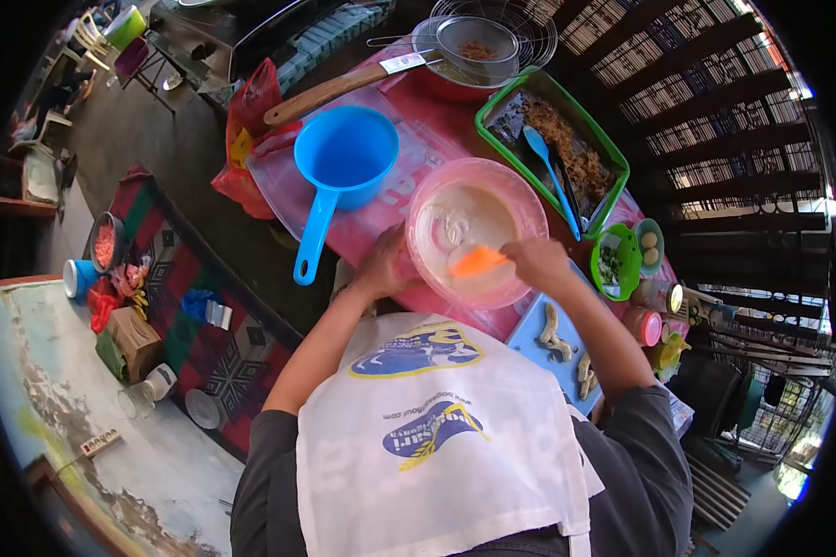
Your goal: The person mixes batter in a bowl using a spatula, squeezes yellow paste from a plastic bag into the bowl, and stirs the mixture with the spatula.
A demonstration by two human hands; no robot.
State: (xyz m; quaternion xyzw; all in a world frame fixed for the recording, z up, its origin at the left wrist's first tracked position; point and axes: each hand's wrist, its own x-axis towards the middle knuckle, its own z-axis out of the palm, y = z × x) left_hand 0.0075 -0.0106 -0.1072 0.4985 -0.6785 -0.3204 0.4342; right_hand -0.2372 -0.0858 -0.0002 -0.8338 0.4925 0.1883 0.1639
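A pink bowl stands on the table in front of me, with a pale, creamy batter inside. My left hand is closed on the bowl's left side, its fingertips partly hidden. In my right hand I grip an orange spatula, whose blade dips into the batter near the bowl's right side. To the left of the bowl is a blue dipper with a long handle. Peeled bananas lie on a light blue cutting board beneath my right forearm.
Beyond the bowl, a green tray holds a brown crumbly food and a blue spoon. A green basket and several small containers line the right edge. A strainer and a wooden-handled tool lie at the back.
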